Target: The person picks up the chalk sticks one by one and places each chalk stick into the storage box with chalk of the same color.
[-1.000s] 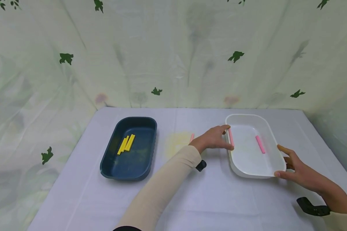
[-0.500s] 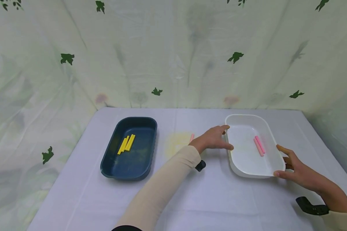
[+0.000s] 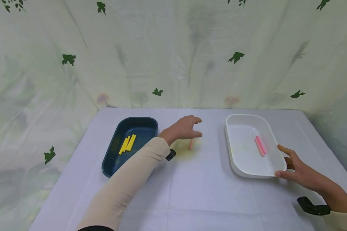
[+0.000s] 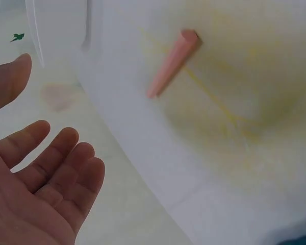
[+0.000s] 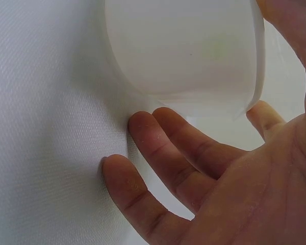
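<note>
My left hand (image 3: 186,127), fingers spread and holding nothing, is over the table beside a stick of pink chalk (image 3: 191,144). In the left wrist view that pink chalk (image 4: 172,64) lies on yellow-smudged cloth, apart from the fingers. On the right stands a white tray (image 3: 243,170) with two pink chalk sticks (image 3: 259,146) side by side in it. My right hand (image 3: 296,168) touches the tray's right rim with thumb and index finger; its other fingers reach low beside the tray wall, near the cloth, in the right wrist view.
A dark blue tray (image 3: 143,120) stands on the left with several yellow chalk sticks (image 3: 128,144) in it, partly behind the left forearm. White cloth (image 3: 208,192) covers the table. A pale curtain with green leaf shapes hangs behind and at the sides.
A pink chalk stick at the white tray's left wall now lies by the other pink stick inside. My left hand has left that tray's rim and moved left; the right hand stayed.
</note>
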